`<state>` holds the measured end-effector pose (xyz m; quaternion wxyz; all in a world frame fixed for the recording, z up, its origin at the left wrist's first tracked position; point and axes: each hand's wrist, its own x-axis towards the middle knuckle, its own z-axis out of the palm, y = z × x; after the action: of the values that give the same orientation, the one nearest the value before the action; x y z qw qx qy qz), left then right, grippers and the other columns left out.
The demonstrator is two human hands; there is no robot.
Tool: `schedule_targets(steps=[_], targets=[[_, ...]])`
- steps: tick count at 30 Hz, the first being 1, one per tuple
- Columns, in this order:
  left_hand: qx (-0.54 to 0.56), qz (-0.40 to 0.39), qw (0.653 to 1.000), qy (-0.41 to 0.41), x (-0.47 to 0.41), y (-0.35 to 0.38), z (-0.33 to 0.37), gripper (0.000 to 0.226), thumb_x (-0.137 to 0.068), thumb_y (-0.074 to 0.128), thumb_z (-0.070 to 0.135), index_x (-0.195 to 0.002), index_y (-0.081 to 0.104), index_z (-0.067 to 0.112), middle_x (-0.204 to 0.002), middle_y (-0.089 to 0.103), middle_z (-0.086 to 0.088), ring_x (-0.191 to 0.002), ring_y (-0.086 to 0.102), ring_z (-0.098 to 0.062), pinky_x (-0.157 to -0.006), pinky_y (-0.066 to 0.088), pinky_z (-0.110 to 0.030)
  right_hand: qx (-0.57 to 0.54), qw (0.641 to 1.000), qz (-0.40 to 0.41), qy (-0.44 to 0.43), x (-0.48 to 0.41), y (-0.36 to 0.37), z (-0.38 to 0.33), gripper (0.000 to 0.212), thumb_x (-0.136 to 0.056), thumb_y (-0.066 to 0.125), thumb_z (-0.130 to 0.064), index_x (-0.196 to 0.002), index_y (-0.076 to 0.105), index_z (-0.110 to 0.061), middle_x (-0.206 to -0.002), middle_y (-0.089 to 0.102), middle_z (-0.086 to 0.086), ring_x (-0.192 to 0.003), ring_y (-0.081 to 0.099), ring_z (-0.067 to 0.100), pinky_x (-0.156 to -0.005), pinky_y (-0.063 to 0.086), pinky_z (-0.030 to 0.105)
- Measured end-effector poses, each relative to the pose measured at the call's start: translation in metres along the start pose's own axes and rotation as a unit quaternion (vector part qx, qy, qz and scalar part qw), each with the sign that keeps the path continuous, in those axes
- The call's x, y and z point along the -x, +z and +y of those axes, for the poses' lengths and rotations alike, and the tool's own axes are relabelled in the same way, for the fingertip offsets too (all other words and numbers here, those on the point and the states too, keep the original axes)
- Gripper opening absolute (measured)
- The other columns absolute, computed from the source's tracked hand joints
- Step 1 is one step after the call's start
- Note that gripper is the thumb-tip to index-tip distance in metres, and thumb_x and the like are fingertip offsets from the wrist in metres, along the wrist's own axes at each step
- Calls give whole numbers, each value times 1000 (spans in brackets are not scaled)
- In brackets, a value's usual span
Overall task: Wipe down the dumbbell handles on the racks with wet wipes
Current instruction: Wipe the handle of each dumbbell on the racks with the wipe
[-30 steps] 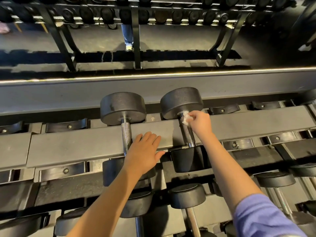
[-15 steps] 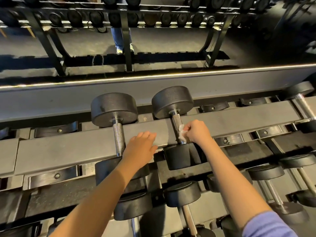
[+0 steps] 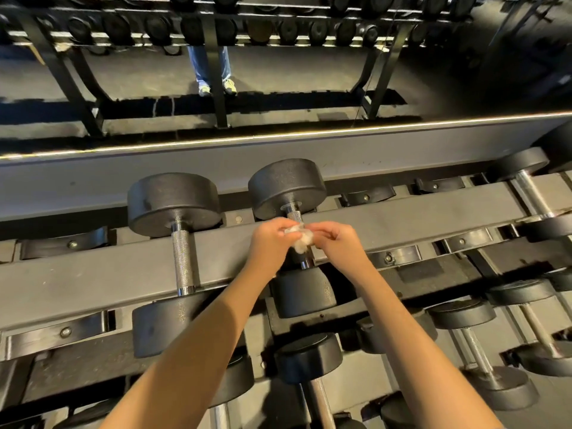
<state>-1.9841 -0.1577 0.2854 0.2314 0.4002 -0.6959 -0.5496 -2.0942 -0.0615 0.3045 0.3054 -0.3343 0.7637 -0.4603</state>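
- Both hands are meeting over the top tier. The left hand (image 3: 269,243) and the right hand (image 3: 337,243) are each pinching the wet wipe (image 3: 299,239) between curled fingertips and thumb.
- The wipe is sitting crumpled and white between the two hands, right over the knurled handle (image 3: 295,215) of the right-hand dumbbell (image 3: 286,187). I cannot tell whether it is actually touching the metal.
- That dumbbell is lying across the grey rack rail (image 3: 93,274). Its far head is sitting up against the back beam, and its near head is showing at the front edge, just below the wrists.
- Just to the left, a second dumbbell (image 3: 184,261) is lying parallel with its handle bare, and neither hand is touching it.
- Black saddle brackets (image 3: 394,257) are showing along the rail to the right.
- Lower-tier dumbbells (image 3: 309,357) are resting beneath the forearms.
- Up top, another rack (image 3: 216,35) of dumbbells is running across the view, and legs (image 3: 198,69) in blue jeans are standing behind it.
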Motion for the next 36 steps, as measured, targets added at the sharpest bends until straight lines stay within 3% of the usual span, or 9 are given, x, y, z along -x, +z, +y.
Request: schedule_targets(steps=[3, 6, 8, 12, 19, 22, 26, 30, 36], targets=[[-36, 108, 993, -11, -12, -5, -5, 21, -87, 63, 14, -108, 68, 12, -96, 62, 3, -84, 54, -6, -62, 34, 1, 134, 990, 43, -4, 16, 8, 16, 31, -96, 52, -22, -125, 61, -13, -117, 64, 1, -107, 58, 15, -93, 44, 27], [-49, 134, 989, -21, -26, 0, -8, 24, -87, 63, 13, -111, 66, 9, -96, 59, 1, -84, 51, -9, -59, 34, 0, 268, 957, 69, -86, 28, 17, 26, 33, -97, 43, -31, -112, 65, -12, -105, 69, 6, -97, 61, 25, -78, 41, 32], [-46, 120, 992, -13, -30, 11, -8, 18, -87, 61, 11, -103, 70, 8, -92, 65, -3, -83, 56, -15, -64, 39, -5, 271, 955, 86, -83, 26, 18, 24, 38, -95, 42, -34, -115, 65, -10, -107, 69, 8, -100, 60, 26, -81, 41, 33], [-62, 99, 993, 0, -24, 25, -16, 18, -90, 61, 16, -84, 72, 4, -82, 68, -8, -80, 61, -21, -78, 50, -42, 272, 956, 90, -65, 26, 18, 23, 40, -98, 43, -37, -120, 63, -11, -115, 67, 6, -108, 58, 22, -90, 40, 31], [-98, 30, 995, 14, -9, 22, -23, 12, -85, 68, 21, -87, 75, 10, -89, 68, 1, -80, 60, -11, -71, 44, -20, 253, 962, 102, -28, 26, 20, 25, 51, -93, 35, -46, -121, 63, -13, -119, 66, 5, -112, 57, 21, -95, 41, 35], [-98, -12, 995, -19, -7, 19, -28, 7, -84, 71, 20, -81, 72, 14, -79, 65, 5, -69, 57, -5, -59, 40, -12, 239, 965, 107, -19, 26, 20, 25, 36, -98, 42, -38, -112, 66, -15, -109, 68, 3, -104, 60, 20, -88, 44, 34], [-59, 39, 997, -40, -13, 15, -28, 5, -87, 66, 18, -83, 64, 19, -76, 59, 11, -68, 53, 0, -55, 39, -6, 232, 965, 125, 7, 27, 21, 25, 37, -98, 43, -39, -120, 63, -17, -117, 66, 0, -109, 59, 17, -90, 44, 31], [-57, 63, 996, -24, -23, 20, -21, 9, -88, 63, 15, -92, 69, 10, -87, 61, 7, -73, 54, -1, -58, 38, -6, 231, 960, 154, 24, 28, 23, 26, 41, -97, 42, -42, -124, 62, -18, -121, 65, -1, -111, 58, 15, -94, 45, 31], [-126, -59, 989, -58, -16, 18, -33, 5, -85, 69, 20, -83, 69, 15, -76, 60, 4, -66, 53, -6, -57, 41, -20, 238, 958, 161, 27, 26, 23, 29, 43, -96, 42, -44, -123, 62, -17, -120, 66, 0, -110, 59, 16, -92, 44, 30]])
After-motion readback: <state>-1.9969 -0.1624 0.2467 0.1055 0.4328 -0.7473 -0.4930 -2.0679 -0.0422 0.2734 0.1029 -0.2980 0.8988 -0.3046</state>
